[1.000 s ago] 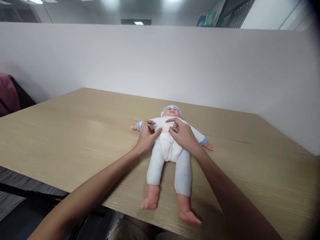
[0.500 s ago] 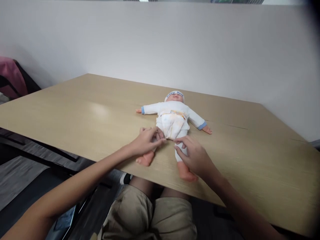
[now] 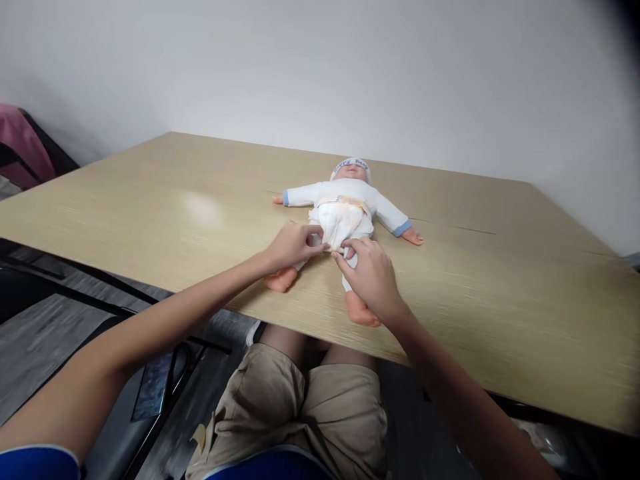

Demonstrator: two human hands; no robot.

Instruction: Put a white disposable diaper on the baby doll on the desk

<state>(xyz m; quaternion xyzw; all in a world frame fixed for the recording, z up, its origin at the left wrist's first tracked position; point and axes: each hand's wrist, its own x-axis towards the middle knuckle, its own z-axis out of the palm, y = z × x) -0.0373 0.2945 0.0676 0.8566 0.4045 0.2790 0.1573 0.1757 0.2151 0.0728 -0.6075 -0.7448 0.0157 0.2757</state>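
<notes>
A baby doll (image 3: 345, 200) in white clothes with blue cuffs and a cap lies on its back on the wooden table (image 3: 500, 293), arms spread, feet toward me. A white diaper (image 3: 338, 223) covers its hips. My left hand (image 3: 291, 245) pinches the lower edge of the diaper at the doll's left thigh as I see it. My right hand (image 3: 367, 275) rests over the other leg, fingertips pinching the diaper's bottom edge. Both hands hide the doll's thighs.
A plain white partition (image 3: 350, 80) stands behind the table. A pink item on a dark chair (image 3: 23, 150) sits at the far left. My lap in tan shorts (image 3: 300, 413) shows under the table's near edge.
My hands moved from the doll's chest down to its legs, then up to the diaper's lower edge. The view tilted downward, showing my lap.
</notes>
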